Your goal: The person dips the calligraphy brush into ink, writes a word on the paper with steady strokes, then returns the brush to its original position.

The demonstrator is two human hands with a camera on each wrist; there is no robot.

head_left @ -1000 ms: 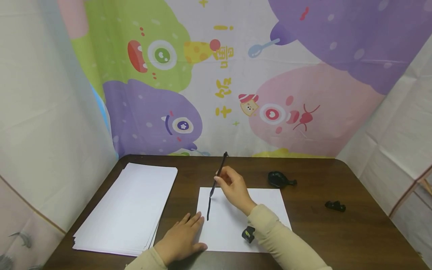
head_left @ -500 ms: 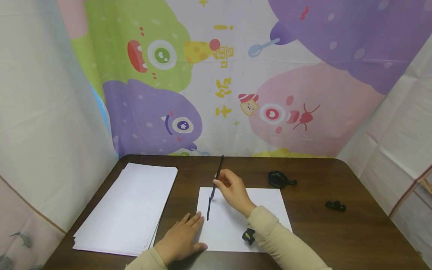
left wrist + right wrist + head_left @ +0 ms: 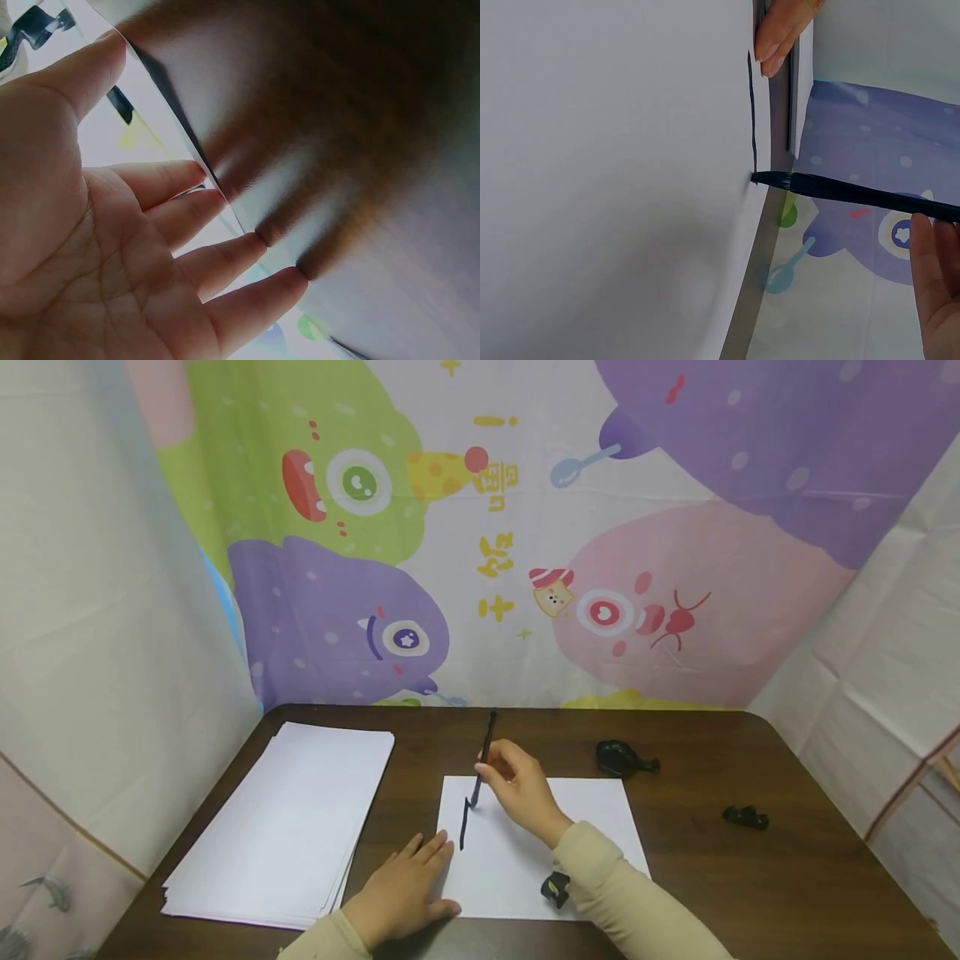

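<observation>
My right hand (image 3: pixel 521 785) pinches a dark writing brush (image 3: pixel 483 758) between thumb and fingers, the handle leaning slightly right at its top. In the right wrist view the tip of the brush (image 3: pixel 840 189) meets the white sheet (image 3: pixel 630 150) at the upper end of a black stroke (image 3: pixel 752 112). That stroke runs down near the left edge of the paper (image 3: pixel 525 860). My left hand (image 3: pixel 408 885) lies flat with fingers extended, its fingertips and thumb at the sheet's left edge. The left wrist view shows the left palm (image 3: pixel 112 247) and straight fingers.
A stack of white paper (image 3: pixel 292 818) lies on the left of the brown table (image 3: pixel 712 893). A black gourd-shaped object (image 3: pixel 622 758) and a small black brush rest (image 3: pixel 746 817) stand to the right. A small black object (image 3: pixel 555 889) sits on the sheet beside my right sleeve.
The brush tip has moved a little down and right from the top of the long stroke, leaving a short black mark there. The brush stands more upright. My left hand has stayed put.
</observation>
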